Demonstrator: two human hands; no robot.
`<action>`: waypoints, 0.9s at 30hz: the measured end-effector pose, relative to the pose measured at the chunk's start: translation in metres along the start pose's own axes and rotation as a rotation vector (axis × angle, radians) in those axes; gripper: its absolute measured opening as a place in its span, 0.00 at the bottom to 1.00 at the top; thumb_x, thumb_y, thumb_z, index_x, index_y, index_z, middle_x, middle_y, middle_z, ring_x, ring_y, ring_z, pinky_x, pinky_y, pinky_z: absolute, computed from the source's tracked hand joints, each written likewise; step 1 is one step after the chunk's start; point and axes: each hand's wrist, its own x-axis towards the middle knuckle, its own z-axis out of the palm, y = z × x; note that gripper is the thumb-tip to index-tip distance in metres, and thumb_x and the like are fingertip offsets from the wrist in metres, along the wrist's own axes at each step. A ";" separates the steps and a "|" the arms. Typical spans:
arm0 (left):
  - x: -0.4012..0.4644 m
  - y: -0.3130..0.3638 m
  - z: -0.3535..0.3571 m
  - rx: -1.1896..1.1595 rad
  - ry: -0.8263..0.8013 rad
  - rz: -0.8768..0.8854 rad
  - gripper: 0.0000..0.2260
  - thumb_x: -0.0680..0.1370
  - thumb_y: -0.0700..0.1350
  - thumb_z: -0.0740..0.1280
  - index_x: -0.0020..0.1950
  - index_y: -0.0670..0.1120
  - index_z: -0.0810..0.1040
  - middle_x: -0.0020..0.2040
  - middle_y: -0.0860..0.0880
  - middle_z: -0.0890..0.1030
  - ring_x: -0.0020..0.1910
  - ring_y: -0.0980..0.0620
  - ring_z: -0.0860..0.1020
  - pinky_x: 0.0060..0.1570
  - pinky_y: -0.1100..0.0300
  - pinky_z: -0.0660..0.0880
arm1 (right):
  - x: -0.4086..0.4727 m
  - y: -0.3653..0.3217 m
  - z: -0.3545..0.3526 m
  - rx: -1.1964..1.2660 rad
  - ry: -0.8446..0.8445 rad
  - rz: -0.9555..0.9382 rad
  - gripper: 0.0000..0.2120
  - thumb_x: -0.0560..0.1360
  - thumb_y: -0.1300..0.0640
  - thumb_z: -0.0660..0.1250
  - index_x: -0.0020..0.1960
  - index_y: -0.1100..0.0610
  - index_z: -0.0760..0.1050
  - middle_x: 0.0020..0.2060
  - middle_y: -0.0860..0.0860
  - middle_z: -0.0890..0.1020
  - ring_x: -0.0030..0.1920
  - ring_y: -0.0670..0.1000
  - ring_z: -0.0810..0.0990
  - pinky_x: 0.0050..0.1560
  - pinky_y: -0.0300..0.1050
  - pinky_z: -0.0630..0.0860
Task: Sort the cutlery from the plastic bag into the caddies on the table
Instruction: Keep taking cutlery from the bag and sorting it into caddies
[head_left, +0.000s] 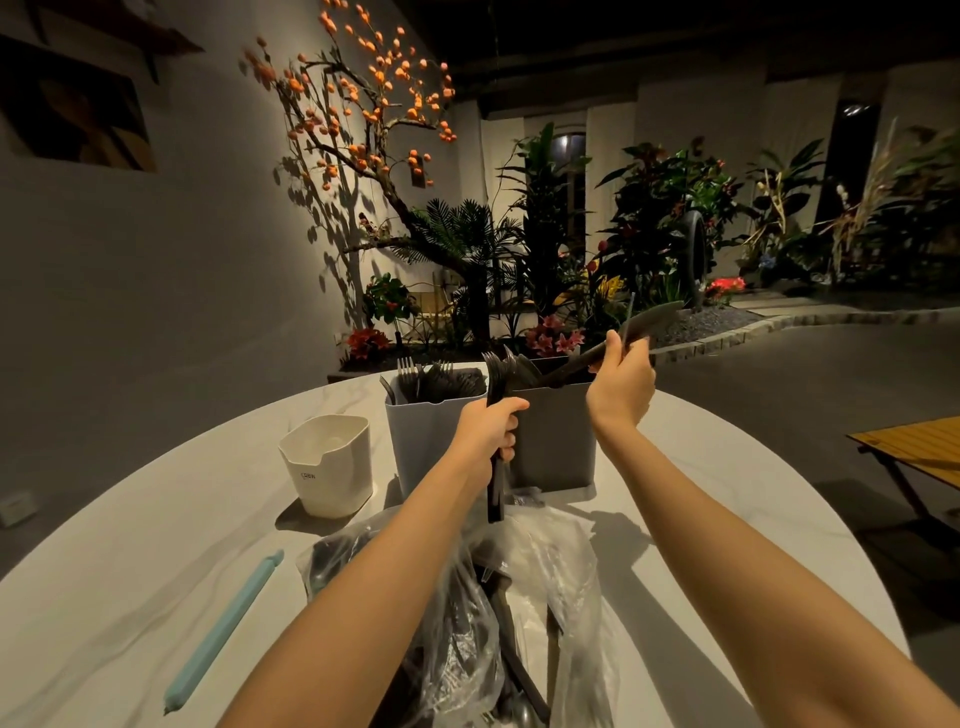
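Currently sorting | my left hand (488, 431) grips a fork bundle (497, 415) upright, mid-frame, as stock | my right hand (621, 382) pinches knives (618, 343) angled over the dark caddy (553, 431) for insertion | grey caddy (421, 436) beside it holds forks | plastic bag (524, 613) lies lower centre on the tabletop (130, 571).

blue clip (223, 631), orange-fruited tree (363, 104), plants (665, 208)

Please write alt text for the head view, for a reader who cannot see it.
A person's left hand grips a bundle of black plastic forks upright while the right hand holds black plastic cutlery above a dark grey caddy. A clear plastic bag lies nearer on the round white table.
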 end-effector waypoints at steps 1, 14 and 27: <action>0.002 -0.001 0.000 0.001 -0.008 0.003 0.01 0.79 0.41 0.66 0.48 0.43 0.75 0.29 0.50 0.66 0.25 0.55 0.61 0.24 0.63 0.60 | 0.000 0.000 0.002 -0.055 -0.036 -0.020 0.16 0.83 0.50 0.54 0.58 0.62 0.71 0.42 0.52 0.80 0.45 0.55 0.80 0.43 0.48 0.72; 0.008 -0.009 0.009 -0.027 -0.081 0.081 0.09 0.84 0.47 0.54 0.53 0.44 0.71 0.34 0.50 0.67 0.27 0.57 0.64 0.27 0.64 0.65 | 0.008 0.013 0.011 -0.785 -0.445 -0.238 0.12 0.82 0.51 0.58 0.60 0.57 0.71 0.54 0.57 0.81 0.53 0.61 0.78 0.43 0.48 0.69; -0.001 -0.006 0.011 -0.083 -0.143 0.020 0.11 0.85 0.43 0.52 0.44 0.45 0.68 0.33 0.50 0.67 0.28 0.55 0.65 0.30 0.61 0.65 | -0.001 0.005 0.012 -0.487 -0.399 -0.448 0.13 0.82 0.53 0.57 0.60 0.51 0.77 0.50 0.52 0.83 0.49 0.55 0.80 0.41 0.48 0.75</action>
